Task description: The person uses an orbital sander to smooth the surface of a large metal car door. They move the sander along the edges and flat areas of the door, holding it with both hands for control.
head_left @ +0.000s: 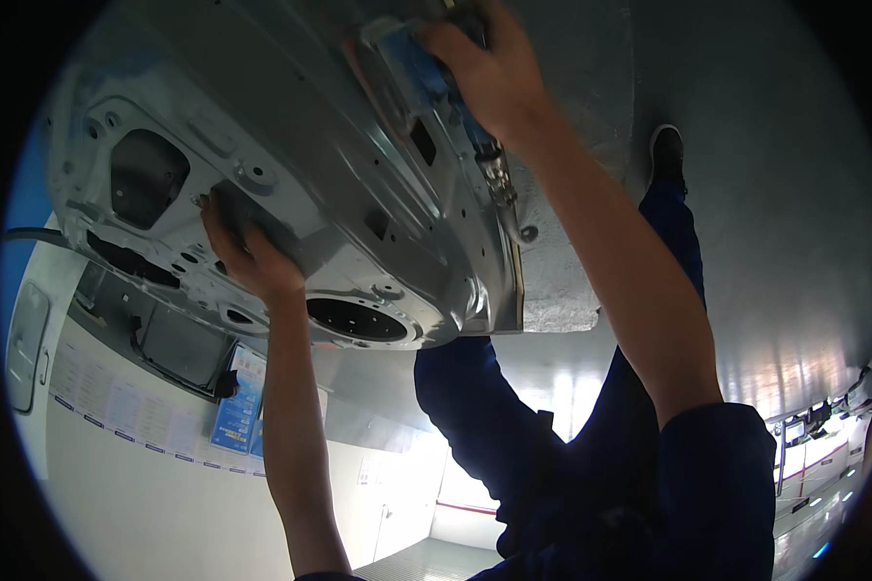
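A bare grey metal car door panel [310, 184] lies tilted across the upper left, with several cut-outs and a round speaker opening [358, 320]. On its inner face rests my left hand [252, 257], fingers apart and near a dark recess in the metal. My right hand [484, 73] is closed round a blue air sander [412, 68], which is smeared by motion. Its body sits against the upper edge area of the panel. From its rear a metal hose fitting [497, 179] points back toward my forearm. The fingers' undersides on both hands are hidden.
Below the panel I see my dark blue trouser legs [484, 407] and a dark shoe [667, 150] on the grey floor [775, 213]. Left, a white wall [165, 494] carries posted sheets and a blue poster [237, 402]. A dark cable [34, 234] reaches the panel's left edge.
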The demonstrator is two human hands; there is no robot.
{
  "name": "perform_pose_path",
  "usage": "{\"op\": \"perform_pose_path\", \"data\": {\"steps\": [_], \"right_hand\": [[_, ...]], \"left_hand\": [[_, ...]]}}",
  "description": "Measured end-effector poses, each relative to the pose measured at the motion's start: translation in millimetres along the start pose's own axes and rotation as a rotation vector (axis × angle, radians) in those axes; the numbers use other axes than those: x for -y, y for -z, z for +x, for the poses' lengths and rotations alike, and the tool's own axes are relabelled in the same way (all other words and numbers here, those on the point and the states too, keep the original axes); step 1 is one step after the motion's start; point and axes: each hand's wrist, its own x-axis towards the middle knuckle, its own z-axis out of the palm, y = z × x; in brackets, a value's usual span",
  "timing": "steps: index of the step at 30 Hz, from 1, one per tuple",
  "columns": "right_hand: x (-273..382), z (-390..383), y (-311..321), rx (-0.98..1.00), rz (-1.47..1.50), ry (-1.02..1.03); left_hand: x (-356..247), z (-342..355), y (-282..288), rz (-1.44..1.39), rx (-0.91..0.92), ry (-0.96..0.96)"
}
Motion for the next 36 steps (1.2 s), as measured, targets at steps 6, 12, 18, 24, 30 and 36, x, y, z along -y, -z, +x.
{"op": "perform_pose_path", "data": {"steps": [6,12,18,24,30,36], "right_hand": [[34.8,29.4,-11.1,-0.057,0.177,0.012],[-22.3,-8.7,7.3,0.074,0.25,-0.108],[21.4,15.7,-4.7,0.007,0.216,-0.017],[1.9,5.8,-1.9,0.02,0.168,-0.022],[-86.7,-102.9,36.0,0.127,-0.031,-0.166],[-78.2,-106.7,31.3,0.085,-0.031,-0.197]], "left_hand": [[9.2,-7.2,-0.6,0.067,0.01,-0.169],[-3.7,-1.5,0.0,0.009,0.002,0.012],[5.3,-2.7,-0.5,-0.027,-0.01,-0.087],[-3.3,-3.3,-0.3,-0.021,-0.016,0.016],[-1.1,-2.6,-0.7,-0.02,-0.019,-0.016],[-6.6,-3.5,-1.2,-0.024,-0.032,0.044]]}}
